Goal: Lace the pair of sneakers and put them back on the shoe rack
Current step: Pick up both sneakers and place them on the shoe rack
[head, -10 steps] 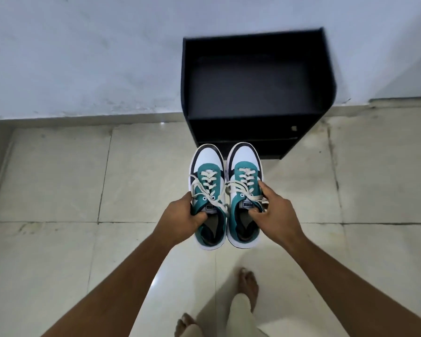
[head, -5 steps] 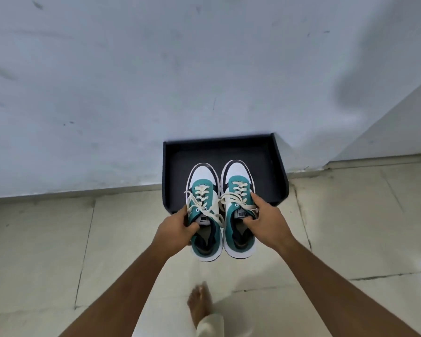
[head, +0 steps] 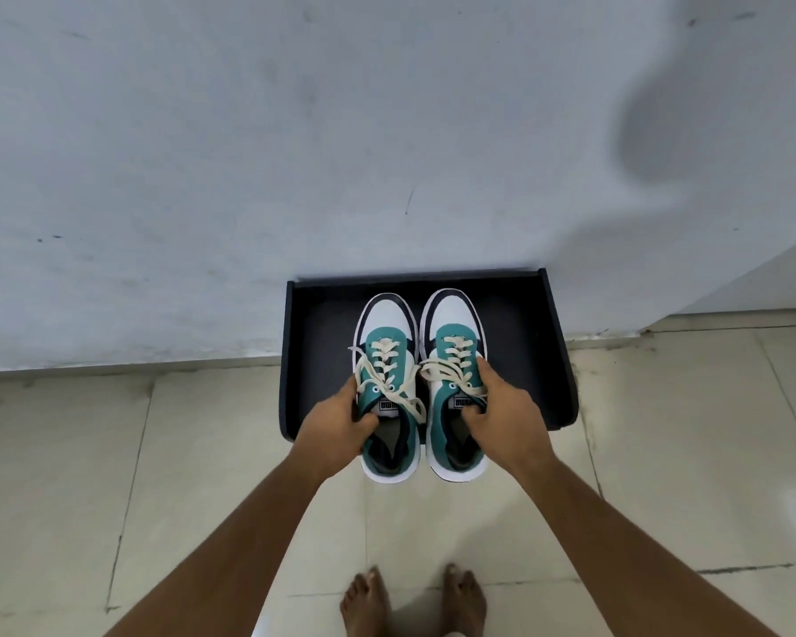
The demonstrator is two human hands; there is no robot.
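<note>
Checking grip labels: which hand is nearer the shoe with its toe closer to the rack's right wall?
Right. The right hand grips that shoe at its collar, thumb inside; the left hand holds the other shoe, one shoe away.

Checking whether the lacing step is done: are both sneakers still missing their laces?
No: the left sneaker and the right sneaker both show cream laces crossed through their eyelets, loose ends trailing.

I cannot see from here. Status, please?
Left hand on left sneaker, right hand on right sneaker. Both laced, over shoe rack. Nothing blocking.
</note>
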